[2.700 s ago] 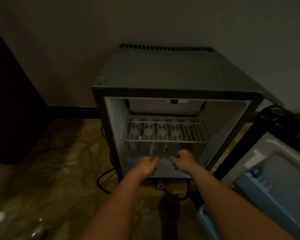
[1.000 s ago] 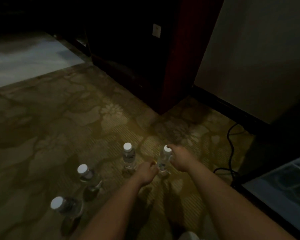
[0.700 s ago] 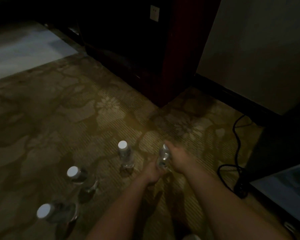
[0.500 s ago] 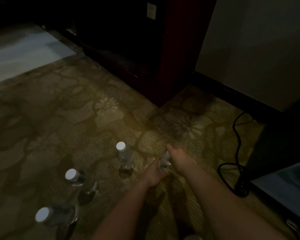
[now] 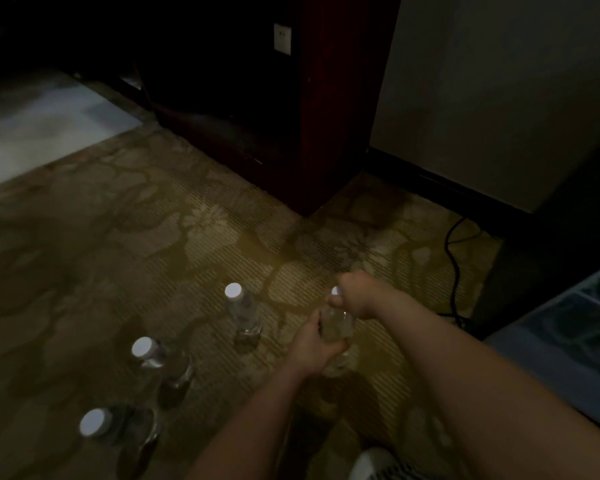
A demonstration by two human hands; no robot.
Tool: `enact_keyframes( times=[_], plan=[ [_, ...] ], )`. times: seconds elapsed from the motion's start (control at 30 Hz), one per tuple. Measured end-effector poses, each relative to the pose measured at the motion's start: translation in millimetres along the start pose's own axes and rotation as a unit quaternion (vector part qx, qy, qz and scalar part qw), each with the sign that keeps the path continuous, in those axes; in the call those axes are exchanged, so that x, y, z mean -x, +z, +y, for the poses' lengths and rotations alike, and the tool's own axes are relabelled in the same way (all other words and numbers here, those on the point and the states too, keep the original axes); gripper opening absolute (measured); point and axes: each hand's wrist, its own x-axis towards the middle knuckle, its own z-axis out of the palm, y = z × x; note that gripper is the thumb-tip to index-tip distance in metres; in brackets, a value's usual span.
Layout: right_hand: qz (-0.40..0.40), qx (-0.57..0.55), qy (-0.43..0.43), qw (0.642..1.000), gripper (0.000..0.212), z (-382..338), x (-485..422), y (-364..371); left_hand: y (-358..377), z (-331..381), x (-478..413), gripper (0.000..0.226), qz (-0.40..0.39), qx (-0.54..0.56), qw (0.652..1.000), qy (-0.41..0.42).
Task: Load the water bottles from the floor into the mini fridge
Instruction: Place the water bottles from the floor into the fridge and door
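Note:
Both hands hold one clear water bottle (image 5: 336, 325) with a white cap above the patterned carpet. My right hand (image 5: 357, 294) grips its neck just under the cap. My left hand (image 5: 314, 344) is curled round its lower body. Three more white-capped bottles stand upright on the carpet to the left: one nearest the hands (image 5: 241, 311), one further left (image 5: 160, 363), and one at the lower left (image 5: 118, 433). The mini fridge's dark side (image 5: 548, 265) and part of its open door (image 5: 568, 337) show at the right edge.
A dark red-brown cabinet (image 5: 329, 109) stands at the back, its corner reaching onto the carpet. A black power cable (image 5: 452, 251) trails along the floor beside the fridge. A pale wall (image 5: 492, 91) with dark skirting is behind. Lighter flooring (image 5: 39, 126) lies far left.
I turned from the fridge interior to the bottles on the floor. Both hands closed on the rightmost bottle and lifted it slightly; the other three stayed put.

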Motion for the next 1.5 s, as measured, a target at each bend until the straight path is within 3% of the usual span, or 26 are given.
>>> enact_keyframes(
  times=[0.27, 0.47, 0.6, 0.8, 1.03, 1.5],
  plan=[
    [0.042, 0.035, -0.007, 0.998, 0.039, 8.6, 59.1, -61.6, 6.3, 66.8, 24.9, 0.052, 0.059, -0.039, 0.994, 0.078],
    [0.159, 0.011, -0.021, 0.987, 0.034, 23.8, 130.1, -109.2, 13.2, 139.4, 59.0, 0.046, 0.014, 0.015, 0.990, 0.136],
    [0.243, -0.073, -0.047, 0.966, 0.027, 49.2, 189.7, -124.8, 29.6, 189.4, 88.8, 0.048, 0.005, 0.011, 0.985, 0.170],
    [0.340, -0.138, -0.025, 0.930, 0.026, 91.7, 275.0, -139.8, 66.7, 255.3, 131.5, 0.049, -0.088, 0.030, 0.972, 0.215],
    [0.431, -0.136, 0.054, 0.891, 0.032, 140.8, 345.4, -142.0, 129.7, 309.6, 154.1, 0.047, -0.174, 0.047, 0.958, 0.220],
    [0.444, -0.205, 0.280, 0.826, 0.044, 268.1, 358.6, -68.3, 286.2, 305.0, 125.8, 0.049, -0.275, 0.004, 0.947, 0.164]
  ],
)
